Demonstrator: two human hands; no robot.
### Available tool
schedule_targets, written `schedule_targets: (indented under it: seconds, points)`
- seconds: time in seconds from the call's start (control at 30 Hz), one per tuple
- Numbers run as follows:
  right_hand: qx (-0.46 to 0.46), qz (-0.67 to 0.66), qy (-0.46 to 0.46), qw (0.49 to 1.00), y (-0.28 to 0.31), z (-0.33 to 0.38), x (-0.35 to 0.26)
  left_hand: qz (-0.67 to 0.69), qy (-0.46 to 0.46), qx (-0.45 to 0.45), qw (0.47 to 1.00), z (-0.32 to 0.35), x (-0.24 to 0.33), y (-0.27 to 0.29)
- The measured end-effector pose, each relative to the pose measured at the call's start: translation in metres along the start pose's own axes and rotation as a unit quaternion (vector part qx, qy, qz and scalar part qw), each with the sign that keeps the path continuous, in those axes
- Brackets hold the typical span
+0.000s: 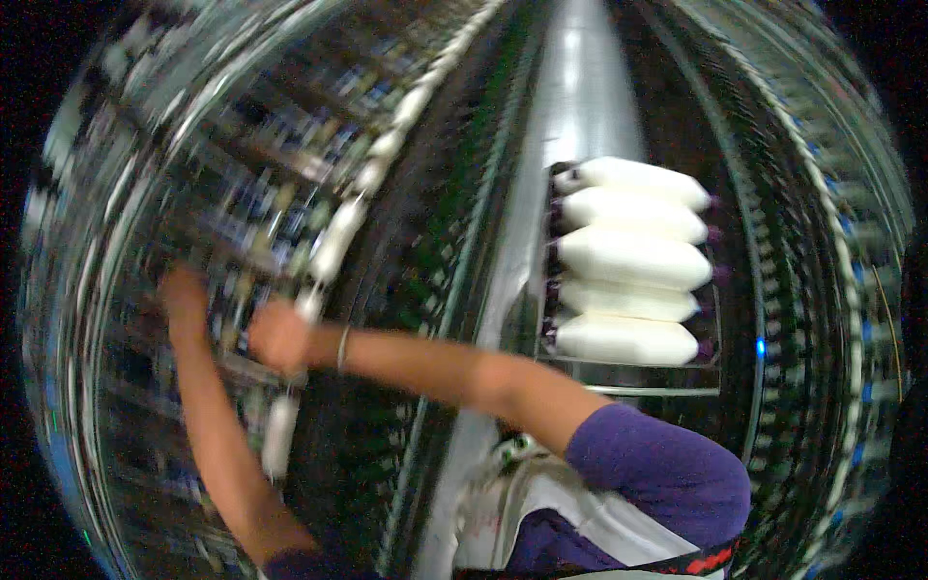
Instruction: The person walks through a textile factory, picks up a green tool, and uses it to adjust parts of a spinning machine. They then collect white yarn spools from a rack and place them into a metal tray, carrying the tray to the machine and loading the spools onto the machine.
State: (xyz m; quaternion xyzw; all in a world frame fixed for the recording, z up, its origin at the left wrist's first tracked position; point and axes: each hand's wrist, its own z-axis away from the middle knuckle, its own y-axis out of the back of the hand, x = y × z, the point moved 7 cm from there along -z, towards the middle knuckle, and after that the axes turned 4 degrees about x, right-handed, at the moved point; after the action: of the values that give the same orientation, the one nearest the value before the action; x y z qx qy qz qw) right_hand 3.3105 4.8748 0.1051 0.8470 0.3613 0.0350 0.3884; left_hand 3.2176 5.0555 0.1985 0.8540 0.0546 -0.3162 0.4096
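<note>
Both my arms reach to the left, into a long textile machine with rows of small parts. My left hand is deeper in among these parts, its fingers smeared by motion. Nearer to me, my right hand is at the row of white yarn spools along the machine's front. It looks bunched, but blur hides its fingers and anything in them.
Right of my arms, a dark cart carries several fat white yarn bobbins with purple ends. A shiny grey floor strip runs away between the machines. Another machine row with white spools lines the right side.
</note>
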Motion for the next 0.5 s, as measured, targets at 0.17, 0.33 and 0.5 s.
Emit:
schedule_targets:
  seconds: [0.17, 0.33, 0.5]
  points:
    - [-0.022, 0.035, -0.018, 0.999, 0.003, 0.015, -0.036, -0.112, -0.035, 0.054, 0.992, 0.023, -0.02, -0.055]
    - [0.141, -0.103, 0.084, 0.981, 0.088, 0.104, -0.042, -0.05, -0.077, 0.051, 0.994, 0.034, -0.007, -0.024]
    - [0.18, -0.16, -0.048, 0.969, 0.214, 0.324, 0.01, 0.19, 0.082, -0.001, 0.978, 0.089, 0.027, 0.089]
